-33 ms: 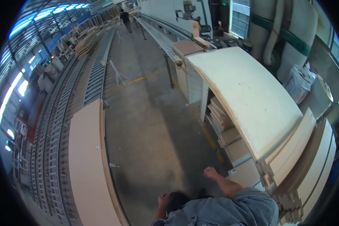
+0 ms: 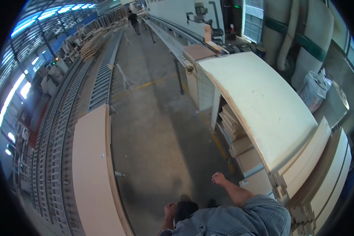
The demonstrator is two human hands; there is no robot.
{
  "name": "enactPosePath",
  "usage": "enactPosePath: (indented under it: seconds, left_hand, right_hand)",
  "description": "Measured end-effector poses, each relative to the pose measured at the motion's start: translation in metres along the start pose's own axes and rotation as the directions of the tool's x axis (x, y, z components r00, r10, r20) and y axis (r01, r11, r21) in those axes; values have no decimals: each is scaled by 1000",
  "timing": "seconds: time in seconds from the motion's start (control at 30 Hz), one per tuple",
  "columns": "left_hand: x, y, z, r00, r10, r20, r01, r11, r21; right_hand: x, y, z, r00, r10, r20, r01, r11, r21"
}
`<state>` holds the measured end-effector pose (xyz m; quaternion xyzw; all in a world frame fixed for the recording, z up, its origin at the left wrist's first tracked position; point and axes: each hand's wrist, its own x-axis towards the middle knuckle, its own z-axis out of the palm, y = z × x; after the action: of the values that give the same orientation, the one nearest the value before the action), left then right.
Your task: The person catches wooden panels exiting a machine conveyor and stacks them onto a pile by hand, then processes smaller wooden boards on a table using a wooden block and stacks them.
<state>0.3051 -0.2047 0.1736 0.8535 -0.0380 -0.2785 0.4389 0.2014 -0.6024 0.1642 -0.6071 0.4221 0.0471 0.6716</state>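
My right hand (image 2: 218, 178) hangs over the concrete floor in front of me, its fingers curled, with nothing seen in it. It is nearest to the open-fronted bench (image 2: 263, 106) on the right, but apart from it. Low at my left side, my left hand (image 2: 170, 209) is also curled and looks bare; part of its fingers is turned away. Left of it lies a long pale board (image 2: 92, 157) on a roller conveyor (image 2: 102, 90), out of contact with the hand. One of my shoes (image 2: 185, 198) shows below me.
Stacked panels (image 2: 322, 169) stand at the near right, and small boards (image 2: 230, 122) fill the bench's shelf. A white metal stand (image 2: 124, 78) juts into the aisle from the left. Far ahead, a person (image 2: 133, 21) in dark clothes is in the aisle. Machinery (image 2: 200, 23) lines the right.
The whole scene has shifted very slightly in view, and the tip of one shoe now shows beneath me. Both hands keep nearly the same pose.
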Motion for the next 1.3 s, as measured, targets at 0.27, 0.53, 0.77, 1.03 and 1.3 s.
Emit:
enactPosePath:
  seconds: [0.27,0.53,0.77,1.03,1.3]
  left_hand:
    - [143,-12,-76,982,-66,176,-20,892,451]
    - [364,92,-84,1000,-29,-4,27,869,495]
    - [480,284,-18,999,29,36,-33,991,132]
    - [510,358,51,970,169,176,-183,981,65]
    - [553,347,39,991,110,71,-127,942,311]
  right_hand:
    - [100,-229,45,946,-294,-137,294,956,-25]
    - [160,-338,-43,676,-562,-476,641,768,4]
    - [162,-451,-186,195,-615,-765,573,704,-420]
    - [281,-490,-282,99,-517,-850,623,699,-352]
    - [315,-511,-276,117,-429,-896,277,880,-386]
